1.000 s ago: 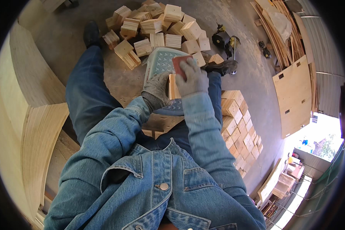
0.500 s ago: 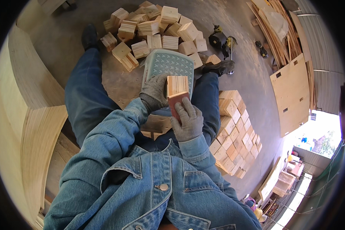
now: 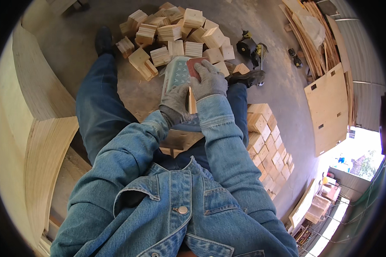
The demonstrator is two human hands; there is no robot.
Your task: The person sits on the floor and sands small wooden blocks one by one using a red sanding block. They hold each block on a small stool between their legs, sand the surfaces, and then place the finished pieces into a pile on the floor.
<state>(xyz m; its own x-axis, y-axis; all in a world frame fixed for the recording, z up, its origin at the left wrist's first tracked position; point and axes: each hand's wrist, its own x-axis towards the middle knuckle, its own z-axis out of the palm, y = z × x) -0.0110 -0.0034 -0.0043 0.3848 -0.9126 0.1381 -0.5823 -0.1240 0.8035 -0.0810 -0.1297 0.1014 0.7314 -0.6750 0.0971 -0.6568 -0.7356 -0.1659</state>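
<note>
My left hand (image 3: 175,104), in a grey glove, is closed on a plywood block (image 3: 192,102), which is largely hidden between the two hands. My right hand (image 3: 209,80), gloved alike, grips a flat reddish-brown sheet that looks like sandpaper (image 3: 195,67). The sandpaper sits at the far end of the block, and I cannot tell whether it touches the wood. Both hands are over a pale green plastic stool (image 3: 170,73) with a patterned top, between my legs.
A loose heap of plywood blocks (image 3: 169,32) lies beyond the stool. Neatly stacked blocks (image 3: 268,147) stand right of my leg. Black-and-yellow tools (image 3: 252,49) rest on the floor at the far right. Large plywood panels (image 3: 47,85) rise at the left; boards lean at the right.
My right hand has moved away from me with the sandpaper, from the block's near side to its far end. My left hand stays around the block, which now shows less.
</note>
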